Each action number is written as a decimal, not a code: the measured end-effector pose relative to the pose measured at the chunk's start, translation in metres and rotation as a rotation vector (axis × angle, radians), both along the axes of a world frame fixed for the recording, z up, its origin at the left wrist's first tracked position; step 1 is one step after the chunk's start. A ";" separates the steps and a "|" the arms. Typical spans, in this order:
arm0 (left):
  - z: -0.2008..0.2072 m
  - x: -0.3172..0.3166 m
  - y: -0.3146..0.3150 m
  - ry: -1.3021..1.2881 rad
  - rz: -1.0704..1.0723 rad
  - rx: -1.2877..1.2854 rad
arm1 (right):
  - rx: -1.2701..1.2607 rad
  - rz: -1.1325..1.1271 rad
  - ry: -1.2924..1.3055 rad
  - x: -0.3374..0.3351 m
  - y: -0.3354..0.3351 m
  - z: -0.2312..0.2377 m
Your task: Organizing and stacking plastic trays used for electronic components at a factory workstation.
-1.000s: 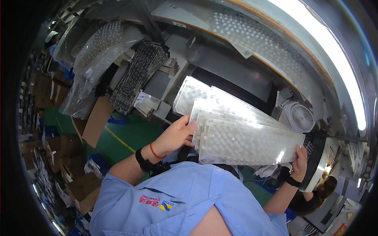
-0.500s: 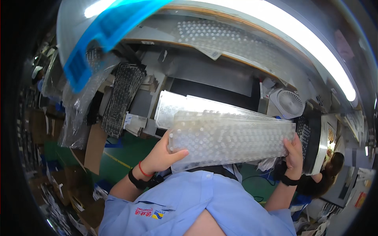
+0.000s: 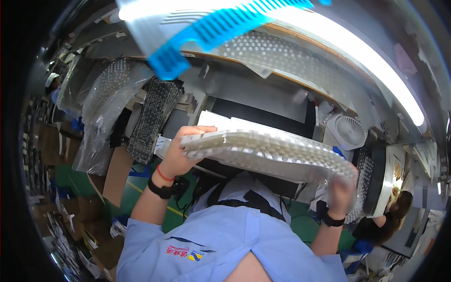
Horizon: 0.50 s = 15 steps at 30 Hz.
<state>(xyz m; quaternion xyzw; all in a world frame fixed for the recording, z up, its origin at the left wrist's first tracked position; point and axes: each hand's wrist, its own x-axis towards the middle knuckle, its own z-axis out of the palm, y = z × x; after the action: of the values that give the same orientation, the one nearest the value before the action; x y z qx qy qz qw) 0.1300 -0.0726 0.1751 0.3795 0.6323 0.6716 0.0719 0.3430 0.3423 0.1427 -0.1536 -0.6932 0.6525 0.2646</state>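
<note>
Between my two hands hangs a stack of long clear plastic trays (image 3: 263, 152) with rows of small round pockets, tilted edge-up and bowed along its length. My left hand (image 3: 181, 148) is closed round the stack's left end, fingers over the top edge. At the right end my right hand (image 3: 342, 190) grips the stack; its fingers are smeared by motion. Just behind the stack a white flat sheet or panel (image 3: 218, 118) shows partly, the rest hidden by the trays.
A pile of dark perforated strips (image 3: 152, 120) lies at left, beside clear plastic bags (image 3: 105, 103). A white fan (image 3: 348, 131) stands at right. Overhead are a blue comb-like strip (image 3: 211, 30) and a lit tube lamp (image 3: 380, 77). A person (image 3: 392, 214) sits at far right.
The stack has turned from facing me broadside to edge-up and bent into a wave. My left hand has risen and moved left; my right hand has dropped slightly.
</note>
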 end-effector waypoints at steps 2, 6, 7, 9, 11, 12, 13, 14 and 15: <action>-0.006 -0.005 -0.004 -0.106 0.107 -0.255 | -0.090 0.069 0.041 -0.007 -0.003 -0.017; -0.032 -0.002 -0.012 -0.204 0.143 -0.201 | -0.217 0.086 0.099 -0.001 -0.005 -0.037; -0.036 -0.002 -0.010 -0.097 0.228 -0.157 | -0.175 0.111 0.035 0.004 0.003 -0.044; -0.042 -0.002 -0.004 -0.154 0.232 -0.086 | -0.136 0.108 0.000 0.001 0.008 -0.051; -0.048 0.001 0.006 -0.420 0.237 0.048 | -0.046 0.018 -0.028 -0.002 0.009 -0.055; -0.053 0.001 0.002 -0.419 0.251 0.053 | 0.048 -0.043 -0.082 -0.004 0.010 -0.054; -0.058 -0.002 -0.001 -0.176 0.335 -0.114 | 0.001 -0.062 -0.105 -0.005 0.007 -0.049; -0.062 -0.002 -0.006 -0.050 0.364 -0.185 | 0.002 -0.049 -0.104 -0.003 0.011 -0.048; -0.059 -0.002 -0.007 0.077 0.396 -0.253 | 0.136 -0.067 -0.154 0.002 0.014 -0.044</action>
<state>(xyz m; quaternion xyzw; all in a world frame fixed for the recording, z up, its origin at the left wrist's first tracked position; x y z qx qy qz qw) 0.1278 -0.0794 0.1162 0.2612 0.7757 0.5732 -0.0384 0.3450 0.3567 0.0990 -0.2079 -0.7487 0.5810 0.2422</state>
